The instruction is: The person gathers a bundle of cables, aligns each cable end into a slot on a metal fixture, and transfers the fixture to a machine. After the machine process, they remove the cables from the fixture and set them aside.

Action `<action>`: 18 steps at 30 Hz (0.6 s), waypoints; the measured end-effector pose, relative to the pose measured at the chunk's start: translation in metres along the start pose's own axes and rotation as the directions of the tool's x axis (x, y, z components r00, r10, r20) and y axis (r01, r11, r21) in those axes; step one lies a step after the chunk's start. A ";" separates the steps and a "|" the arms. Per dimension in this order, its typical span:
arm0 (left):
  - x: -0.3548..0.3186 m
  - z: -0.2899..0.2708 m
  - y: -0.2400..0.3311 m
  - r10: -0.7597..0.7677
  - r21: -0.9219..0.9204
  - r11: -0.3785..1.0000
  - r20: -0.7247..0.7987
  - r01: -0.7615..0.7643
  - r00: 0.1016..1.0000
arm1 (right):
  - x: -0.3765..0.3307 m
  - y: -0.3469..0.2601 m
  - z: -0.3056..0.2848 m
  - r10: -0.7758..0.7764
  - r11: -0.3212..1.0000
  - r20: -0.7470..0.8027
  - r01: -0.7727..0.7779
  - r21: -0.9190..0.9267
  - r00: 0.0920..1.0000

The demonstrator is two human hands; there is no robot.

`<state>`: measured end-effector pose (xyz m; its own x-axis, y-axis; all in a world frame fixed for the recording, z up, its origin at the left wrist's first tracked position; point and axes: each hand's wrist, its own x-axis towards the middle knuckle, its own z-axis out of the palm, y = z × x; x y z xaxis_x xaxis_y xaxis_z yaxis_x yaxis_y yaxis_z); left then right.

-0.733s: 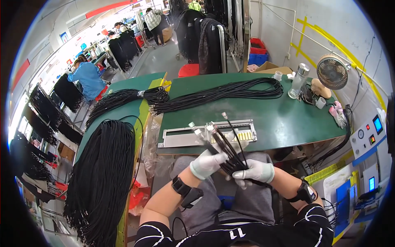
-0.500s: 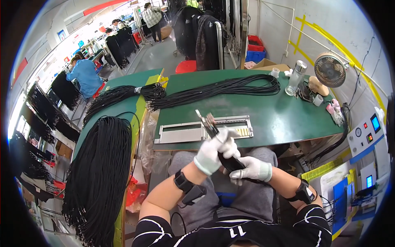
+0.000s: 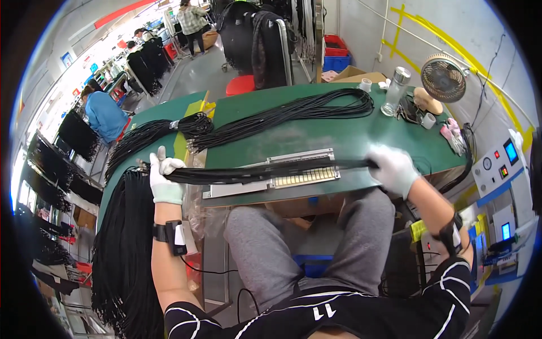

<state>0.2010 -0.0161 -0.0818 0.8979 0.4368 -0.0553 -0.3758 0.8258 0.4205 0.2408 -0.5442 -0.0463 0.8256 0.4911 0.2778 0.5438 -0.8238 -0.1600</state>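
Observation:
A bundle of black cables [image 3: 254, 172] is stretched level between my two white-gloved hands, above the near edge of the green table. At its left end, my left hand [image 3: 166, 175] grips it over the table corner, next to a big heap of black cables [image 3: 121, 243] hanging off the side. My right hand [image 3: 393, 169], smeared by motion, is closed round the bundle's right end. Beneath the cables lies a flat metal fixture [image 3: 237, 188] with a row of pale slots; the bundle covers part of it.
Two more cable bundles, one long [image 3: 288, 117] and one shorter [image 3: 144, 138], lie farther back. At the right stand a glass bottle [image 3: 396, 91], a small fan [image 3: 444, 78] and a machine with gauges [image 3: 499, 164]. A co-worker in blue [image 3: 105, 114] sits far left.
My hands have moved wide apart, the left to the left and the right to the right. The cable bundle, upright and bunched before, is now drawn out level over the fixture.

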 end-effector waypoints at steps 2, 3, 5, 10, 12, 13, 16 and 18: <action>0.015 -0.009 0.009 0.030 0.028 0.999 -0.015 -0.029 0.999 | 0.056 0.014 -0.009 -0.104 0.989 -0.106 0.092 -0.115 0.989; 0.021 -0.009 0.010 0.045 0.035 0.998 -0.022 -0.044 0.999 | 0.083 0.026 -0.010 -0.172 0.970 -0.154 0.140 -0.200 0.973; 0.040 -0.002 -0.005 0.043 -0.007 0.999 -0.070 -0.043 0.997 | 0.135 0.036 -0.014 -0.139 0.927 -0.075 0.103 -0.362 0.987; 0.098 -0.005 -0.088 -0.097 -0.033 0.995 -0.149 0.094 0.984 | 0.217 0.102 0.070 0.012 0.880 -0.050 -0.034 -0.475 0.999; 0.135 -0.068 -0.098 -0.216 -0.024 0.976 -0.014 0.216 0.976 | 0.217 0.079 0.102 0.030 0.921 0.058 -0.005 -0.390 0.998; 0.141 -0.074 -0.109 -0.208 -0.032 0.978 -0.010 0.208 0.978 | 0.212 0.075 0.113 0.052 0.959 0.129 -0.014 -0.283 0.990; 0.153 -0.083 -0.131 -0.178 0.103 0.968 -0.357 0.228 0.917 | 0.187 0.072 0.155 -0.174 0.975 -0.027 0.169 -0.142 0.984; 0.150 -0.079 -0.128 -0.226 0.169 0.939 -0.352 0.299 0.908 | 0.169 0.059 0.172 -0.200 0.978 -0.034 0.198 -0.070 0.979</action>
<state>0.3656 -0.0285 -0.2151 0.8199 0.3355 -0.4639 -0.0453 0.8458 0.5316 0.4383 -0.4613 -0.1721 0.6943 0.6361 0.3367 0.6845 -0.7282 -0.0357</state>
